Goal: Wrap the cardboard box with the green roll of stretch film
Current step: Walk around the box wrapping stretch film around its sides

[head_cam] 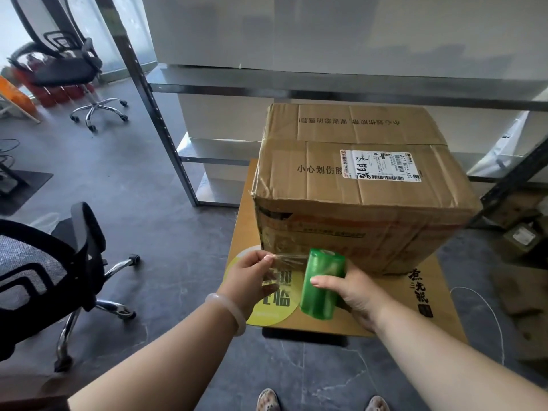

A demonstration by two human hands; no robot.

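Note:
A large brown cardboard box (358, 185) with a white shipping label on top stands on a flat sheet of cardboard (415, 304) on the floor. In front of its near lower left corner my right hand (353, 295) holds the green roll of stretch film (323, 283) upright. My left hand (249, 277) pinches the loose end of the clear film (281, 262), stretched a short way left from the roll. The film's end is near the box's front face; whether it touches is unclear.
A black office chair (59, 262) stands close on the left, another chair (68, 63) further back. A metal shelf frame (154, 114) rises behind the box, with a dark rack post (510, 179) to its right. My feet (320, 401) are at the bottom edge.

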